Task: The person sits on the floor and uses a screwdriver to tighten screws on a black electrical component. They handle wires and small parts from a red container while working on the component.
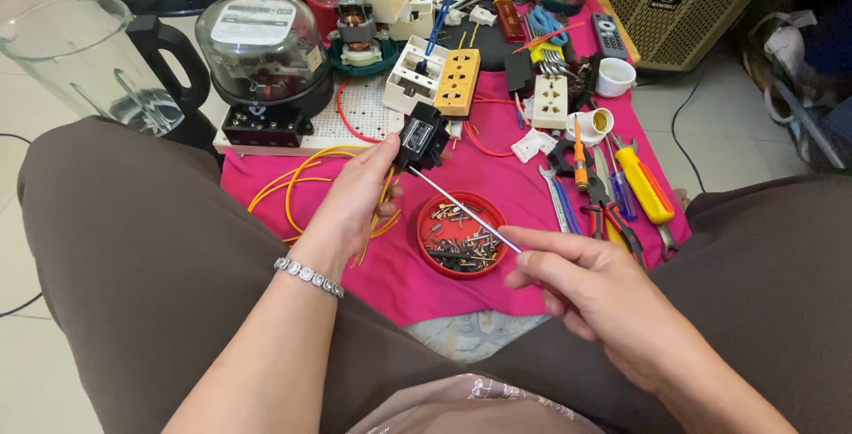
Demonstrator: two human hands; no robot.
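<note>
Holding a small black switch box [421, 138] above the pink cloth [524, 190], the left hand [355, 199] pinches it by the edge — the right hand [586, 283] grips a thin screwdriver [461, 210], tip touching the box, shaft crossing over a red lid of screws [461, 234]; tools crowd the right edge.

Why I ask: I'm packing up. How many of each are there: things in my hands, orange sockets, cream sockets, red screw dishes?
black part, in left hand: 1
thin screwdriver, in right hand: 1
orange socket: 1
cream socket: 1
red screw dish: 1
Total: 5
</note>
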